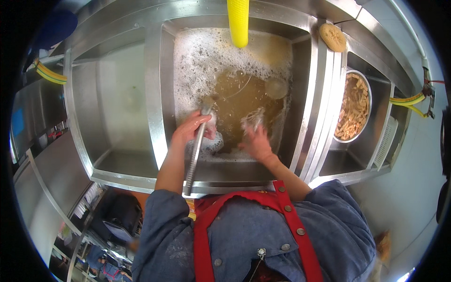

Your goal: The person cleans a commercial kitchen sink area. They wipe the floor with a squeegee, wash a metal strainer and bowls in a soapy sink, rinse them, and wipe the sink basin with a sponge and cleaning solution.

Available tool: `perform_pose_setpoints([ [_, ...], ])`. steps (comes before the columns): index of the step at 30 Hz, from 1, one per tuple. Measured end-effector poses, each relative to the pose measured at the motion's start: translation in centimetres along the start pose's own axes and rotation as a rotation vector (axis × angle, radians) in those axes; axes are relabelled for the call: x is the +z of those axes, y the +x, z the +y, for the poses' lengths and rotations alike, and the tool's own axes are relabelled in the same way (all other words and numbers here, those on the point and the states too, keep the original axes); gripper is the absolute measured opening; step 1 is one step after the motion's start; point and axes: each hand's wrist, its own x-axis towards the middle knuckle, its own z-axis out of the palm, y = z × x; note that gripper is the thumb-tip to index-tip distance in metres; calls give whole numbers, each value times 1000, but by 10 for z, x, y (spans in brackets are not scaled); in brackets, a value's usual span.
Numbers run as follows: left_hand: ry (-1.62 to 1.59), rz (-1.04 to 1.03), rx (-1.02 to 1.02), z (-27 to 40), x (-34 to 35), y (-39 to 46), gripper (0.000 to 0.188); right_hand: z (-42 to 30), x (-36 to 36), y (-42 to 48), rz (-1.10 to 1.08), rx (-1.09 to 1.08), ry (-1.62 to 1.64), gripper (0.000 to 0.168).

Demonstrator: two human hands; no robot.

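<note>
My left hand (193, 127) is closed around the metal handle (197, 151) of a utensil at the left side of a steel sink basin (208, 171). The handle points down across the basin's front wall, and its far end sits in foam, too blurred to name. My right hand (258, 142), wet and blurred, is over brown soapy water (239, 102). Its fingertips touch or lie beside a whitish, wiry-looking scrubber (254, 118); a firm hold cannot be told. A pale round thing (276, 88) lies under the water.
A yellow hose (238, 24) hangs over the back of the basin. At left is another basin (119, 88) with cloudy water. To the right, a round brown scrubber (332, 37) rests on the ledge, and a metal bowl (369, 105) of brown pieces stands in a smaller basin beside a white plastic basket (385, 141).
</note>
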Motion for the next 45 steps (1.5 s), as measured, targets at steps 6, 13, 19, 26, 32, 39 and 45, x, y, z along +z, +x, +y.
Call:
perform_pose_setpoints([
  [6, -242, -294, 11, -28, 24, -3, 13, 58, 95, -2, -411, -161, -223, 56],
  [13, 176, 255, 132, 8, 40, -84, 18, -41, 32, 46, -50, -56, -13, 48],
  [19, 708, 570, 364, -12, 42, -116, 20, -67, 93, 56, -159, -692, -173, 38],
  [26, 373, 439, 306, -33, 42, -141, 24, 38, 115, 53, 26, -66, 379, 35],
  [32, 28, 301, 210, -42, 38, -161, 28, -23, -41, 29, -25, 31, 1496, 41],
  [39, 194, 311, 210, -33, 84, -178, 31, -142, -75, 83, 576, -519, 1120, 42],
  [45, 341, 397, 232, -55, 81, -195, 30, -83, -39, 128, 676, -495, 156, 28],
])
